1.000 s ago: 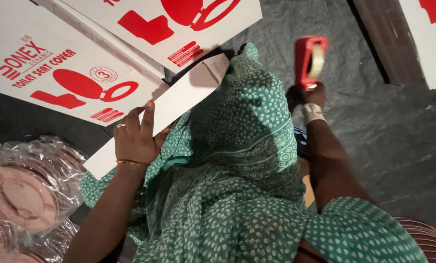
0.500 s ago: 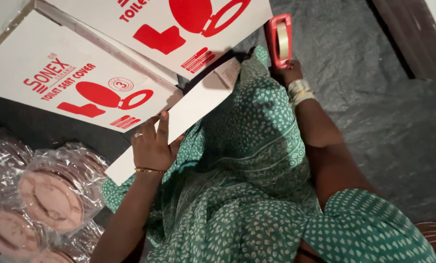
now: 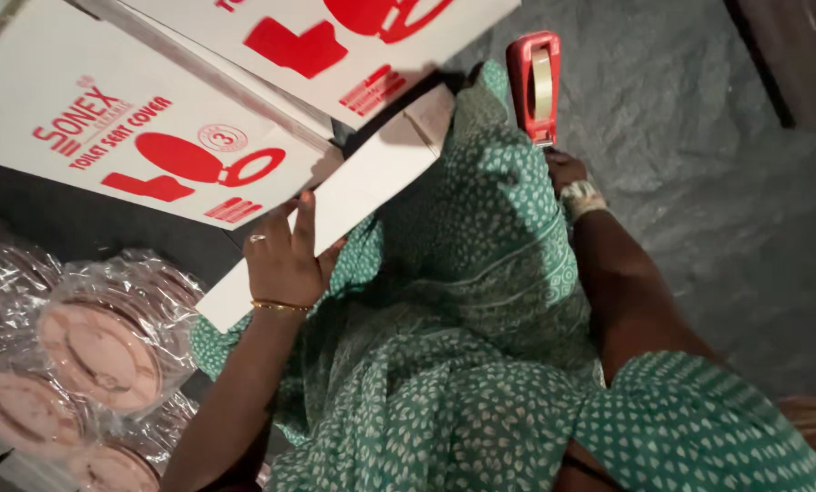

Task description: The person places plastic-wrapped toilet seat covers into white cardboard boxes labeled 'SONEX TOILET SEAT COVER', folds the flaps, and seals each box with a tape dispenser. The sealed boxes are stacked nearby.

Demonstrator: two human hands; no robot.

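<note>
Here left hand presses box flap, right hand grips tape dispenser

Right hand mostly hidden behind green patterned cloth, white carton cut off at the top edge, wrapped pink discs cropped at left

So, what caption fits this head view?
Left hand presses a white carton flap; right hand holds a red tape dispenser.

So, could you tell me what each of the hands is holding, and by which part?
The right hand holds the red tape dispenser by its lower handle end. The left hand presses on the white carton flap, not gripping it.
</note>
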